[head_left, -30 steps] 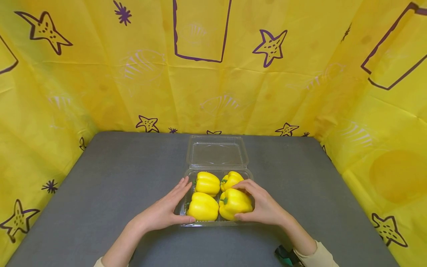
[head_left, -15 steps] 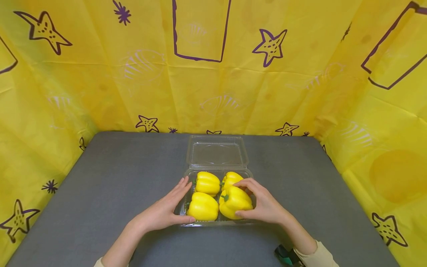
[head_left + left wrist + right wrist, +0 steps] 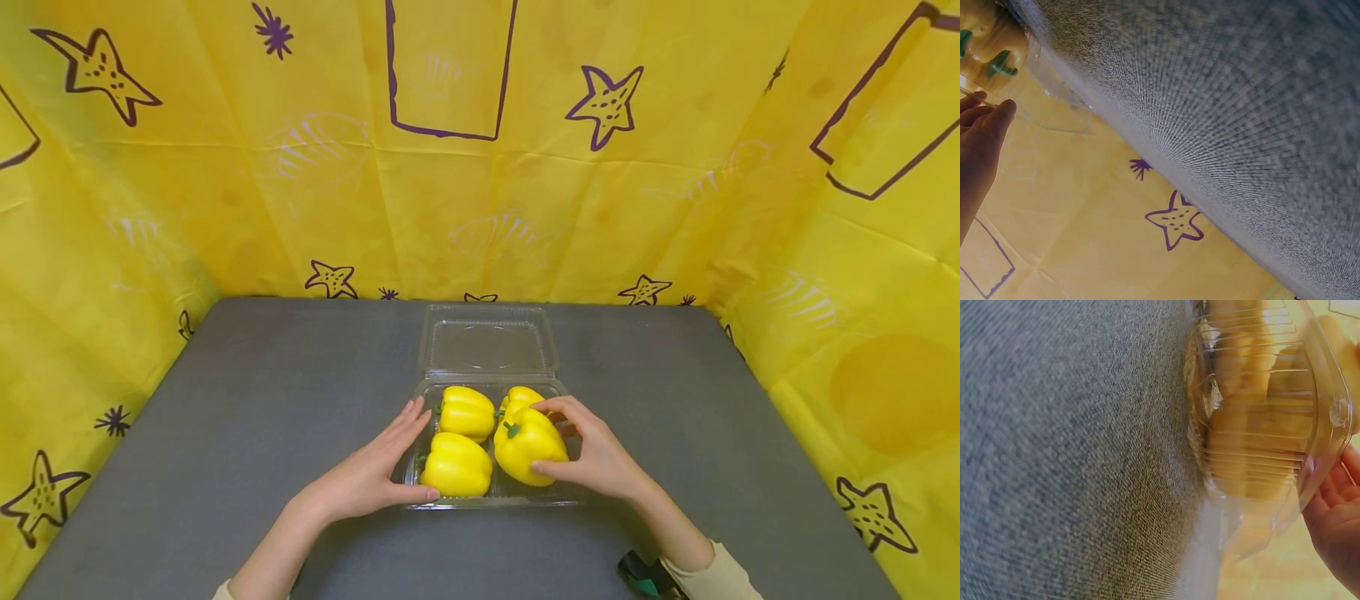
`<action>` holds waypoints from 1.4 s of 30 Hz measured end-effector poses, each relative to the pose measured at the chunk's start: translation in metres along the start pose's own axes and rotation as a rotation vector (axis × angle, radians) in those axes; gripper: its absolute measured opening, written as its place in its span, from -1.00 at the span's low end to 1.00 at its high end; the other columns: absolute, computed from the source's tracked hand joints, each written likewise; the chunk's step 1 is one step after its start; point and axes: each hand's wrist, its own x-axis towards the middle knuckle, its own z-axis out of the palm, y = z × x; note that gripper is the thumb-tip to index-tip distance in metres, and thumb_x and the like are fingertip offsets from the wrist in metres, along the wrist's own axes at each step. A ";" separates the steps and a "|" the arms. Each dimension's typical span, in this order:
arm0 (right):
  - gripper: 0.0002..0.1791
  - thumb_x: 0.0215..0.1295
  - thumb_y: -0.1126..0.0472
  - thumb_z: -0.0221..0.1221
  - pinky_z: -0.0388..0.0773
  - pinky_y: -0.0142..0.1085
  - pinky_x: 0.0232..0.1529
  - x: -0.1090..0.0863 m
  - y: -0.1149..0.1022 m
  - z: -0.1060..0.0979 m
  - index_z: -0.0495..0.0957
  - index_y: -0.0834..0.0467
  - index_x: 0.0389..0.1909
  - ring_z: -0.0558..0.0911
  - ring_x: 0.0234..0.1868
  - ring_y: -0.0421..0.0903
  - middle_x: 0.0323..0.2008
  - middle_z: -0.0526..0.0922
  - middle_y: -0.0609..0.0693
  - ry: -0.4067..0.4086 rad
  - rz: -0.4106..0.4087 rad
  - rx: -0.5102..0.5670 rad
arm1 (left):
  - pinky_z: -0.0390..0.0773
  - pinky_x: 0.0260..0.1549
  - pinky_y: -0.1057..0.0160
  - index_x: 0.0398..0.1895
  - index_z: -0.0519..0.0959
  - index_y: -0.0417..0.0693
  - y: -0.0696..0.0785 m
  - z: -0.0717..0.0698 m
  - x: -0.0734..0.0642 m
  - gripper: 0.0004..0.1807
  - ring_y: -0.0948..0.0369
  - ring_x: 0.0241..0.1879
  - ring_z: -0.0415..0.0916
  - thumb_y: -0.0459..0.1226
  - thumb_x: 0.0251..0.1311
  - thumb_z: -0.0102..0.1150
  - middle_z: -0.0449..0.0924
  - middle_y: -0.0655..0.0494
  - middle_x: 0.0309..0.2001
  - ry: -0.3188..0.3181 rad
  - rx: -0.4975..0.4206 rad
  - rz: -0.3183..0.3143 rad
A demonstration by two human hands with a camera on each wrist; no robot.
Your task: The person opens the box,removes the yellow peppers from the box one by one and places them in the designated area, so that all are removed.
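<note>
My right hand [image 3: 592, 450] grips a yellow bell pepper [image 3: 525, 450] between thumb and fingers. This pepper is tilted, its green stem up, over the front right of a clear plastic clamshell container [image 3: 498, 502]. Behind it, another yellow pepper [image 3: 521, 398] is partly hidden. Two more peppers lie in the left half, one at the back [image 3: 467, 412] and one in front [image 3: 456, 467]. My left hand [image 3: 367, 475] rests against the container's left side, fingers extended and thumb at the front rim. The right wrist view shows the ribbed container wall [image 3: 1260, 453] beside my right hand [image 3: 1341, 531].
The container's clear lid [image 3: 487, 342] lies folded back, away from me. Under it is a grey cloth-covered table [image 3: 300, 375]. Yellow printed fabric [image 3: 480, 183] hangs around the back and sides. A dark strap [image 3: 641, 575] shows near my right cuff.
My right hand has raised and tilted the front right pepper slightly, and its stem has swung upward. The left hand, container and other peppers stay in place.
</note>
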 end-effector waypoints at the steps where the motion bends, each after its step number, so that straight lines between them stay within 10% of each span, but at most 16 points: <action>1: -0.31 -0.06 0.11 0.53 0.59 -0.25 -0.11 0.000 -0.001 0.000 0.46 -0.03 0.15 0.53 -0.07 -0.13 0.06 0.50 -0.15 0.007 0.008 0.009 | 0.04 0.35 -0.15 0.55 -0.02 -0.10 0.000 0.000 0.000 0.19 0.08 0.52 -0.33 0.21 -0.03 0.38 -0.29 0.04 0.56 0.000 -0.001 -0.001; 42: -0.40 0.17 0.36 0.34 0.50 -0.47 0.00 -0.001 0.000 -0.023 0.39 0.31 0.23 0.54 0.00 -0.21 0.15 0.49 0.22 0.320 0.357 0.345 | 0.07 0.34 -0.17 0.55 -0.02 -0.09 -0.001 0.000 -0.001 0.21 0.11 0.52 -0.33 0.28 -0.04 0.33 -0.30 0.08 0.56 0.004 0.017 -0.005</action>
